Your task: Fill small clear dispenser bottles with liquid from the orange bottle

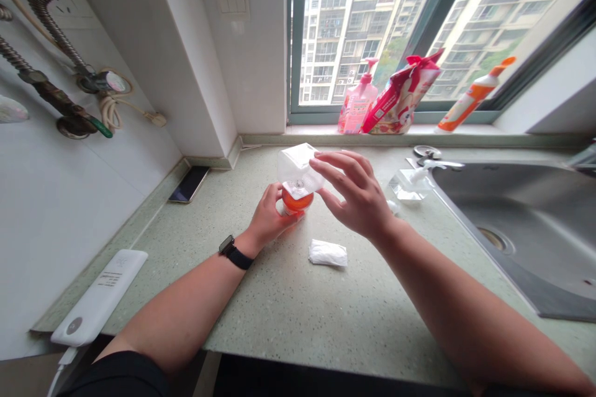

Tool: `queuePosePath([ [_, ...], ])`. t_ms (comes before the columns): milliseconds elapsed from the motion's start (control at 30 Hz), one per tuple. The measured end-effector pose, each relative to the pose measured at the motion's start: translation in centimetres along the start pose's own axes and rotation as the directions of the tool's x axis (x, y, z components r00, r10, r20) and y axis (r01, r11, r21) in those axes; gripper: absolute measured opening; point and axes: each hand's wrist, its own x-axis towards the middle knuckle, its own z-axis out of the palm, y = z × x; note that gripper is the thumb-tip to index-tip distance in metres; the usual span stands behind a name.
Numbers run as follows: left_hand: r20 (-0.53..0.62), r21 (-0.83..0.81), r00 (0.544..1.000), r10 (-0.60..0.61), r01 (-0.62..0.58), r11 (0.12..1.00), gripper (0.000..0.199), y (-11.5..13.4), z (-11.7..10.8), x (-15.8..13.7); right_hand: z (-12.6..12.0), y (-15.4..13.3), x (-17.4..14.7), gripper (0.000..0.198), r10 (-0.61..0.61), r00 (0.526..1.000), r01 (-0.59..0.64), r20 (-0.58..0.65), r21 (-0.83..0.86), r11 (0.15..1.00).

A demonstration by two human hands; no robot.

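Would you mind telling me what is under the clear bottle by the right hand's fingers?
Under the clear bottle is an orange container, held by the left hand; the container's top is covered and cannot be seen.

You see a pale green desk (279,316) flecked with dark specks, an orange-red container (298,201) and a colourless bottle (291,167). Your watch (236,253) and sleeve (121,377) are black, the tissue (328,253) white, the pump bottle (358,104) pink, the pouch (400,99) red and cream, the squeeze bottle (469,100) orange and white.
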Motion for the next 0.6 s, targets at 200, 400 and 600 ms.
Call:
queuePosePath([
  [200, -0.01, -0.013, 1.0, 0.001, -0.001, 1.0, 0.055, -0.01, 0.0, 0.04, -0.1, -0.04, 0.1, 0.092, -0.007, 1.0, 0.007, -0.001, 0.005, 1.0],
  [400, -0.024, -0.014, 1.0, 0.003, -0.003, 1.0, 0.053, -0.06, 0.04, 0.06, -0.09, -0.07, 0.06, 0.092, -0.007, 1.0, 0.007, 0.002, -0.001, 1.0],
  [600, -0.025, -0.019, 1.0, 0.01, -0.01, 1.0, 0.058, -0.2, 0.05, 0.06, -0.1, -0.09, 0.07, 0.093, -0.027, 1.0, 0.027, -0.004, 0.012, 1.0],
])
